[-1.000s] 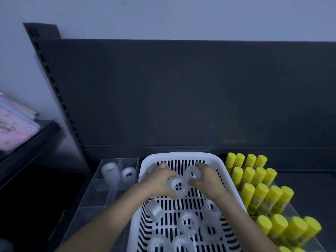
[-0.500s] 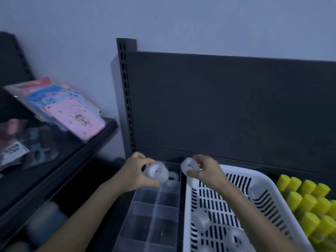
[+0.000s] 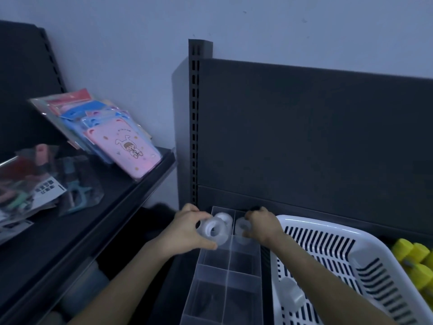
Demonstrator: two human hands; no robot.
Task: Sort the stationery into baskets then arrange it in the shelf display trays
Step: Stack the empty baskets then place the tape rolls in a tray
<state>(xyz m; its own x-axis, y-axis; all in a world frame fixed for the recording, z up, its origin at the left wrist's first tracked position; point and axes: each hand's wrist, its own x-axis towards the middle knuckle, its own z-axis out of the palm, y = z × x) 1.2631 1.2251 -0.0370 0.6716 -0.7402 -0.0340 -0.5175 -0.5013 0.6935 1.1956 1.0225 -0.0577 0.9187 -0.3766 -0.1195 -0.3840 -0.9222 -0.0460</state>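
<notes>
Holding one tape roll (image 3: 213,229) in curled fingers, your left hand (image 3: 187,231) hovers over the back-left compartment of the clear divided tray (image 3: 227,277). Your right hand (image 3: 263,225) pinches a second roll (image 3: 241,227) low in the back-right one. You're stocking the tray; next, probably, seat both, let go, reach into the white basket (image 3: 328,227).

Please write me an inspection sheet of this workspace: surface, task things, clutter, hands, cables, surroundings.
Surface: dark shelf carries a clear divided tray and a white slotted basket side by side.
Job's things: a stored tape roll lies in the tray's back left compartment; a loose roll lies in the basket; yellow glue sticks stand right of the basket.
Clutter: nothing seen.
Hands: left hand grips a clear tape roll over the tray; right hand holds a second tape roll at the back right compartment.
Cables: nothing seen.
Surroundings: dark back panel; neighbouring shelf with packaged goods, among them a pink packet.
</notes>
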